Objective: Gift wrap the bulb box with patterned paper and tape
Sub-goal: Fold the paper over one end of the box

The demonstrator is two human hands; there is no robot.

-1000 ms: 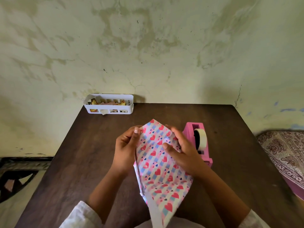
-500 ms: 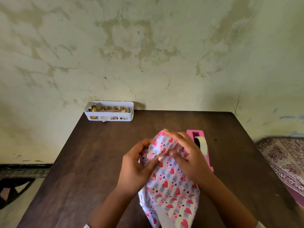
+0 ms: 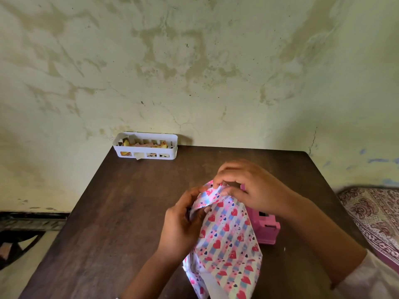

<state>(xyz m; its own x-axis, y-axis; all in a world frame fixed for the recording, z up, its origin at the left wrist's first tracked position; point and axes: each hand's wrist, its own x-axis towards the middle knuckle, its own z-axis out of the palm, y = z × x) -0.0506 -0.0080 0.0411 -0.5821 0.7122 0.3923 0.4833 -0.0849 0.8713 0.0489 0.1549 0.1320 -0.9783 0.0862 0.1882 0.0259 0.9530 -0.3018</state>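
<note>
Patterned paper (image 3: 226,231)'s far edge pinched by both hands, left hand (image 3: 180,227), right hand (image 3: 252,186).

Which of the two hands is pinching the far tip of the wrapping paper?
The right hand: its fingers pinch the patterned paper at its far point. The left hand grips the paper's left side.

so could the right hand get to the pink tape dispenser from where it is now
Probably yes. The right hand pinches the heart-patterned paper directly above the pink tape dispenser, with nothing between them, but it would have to let go of the fold first.
</note>
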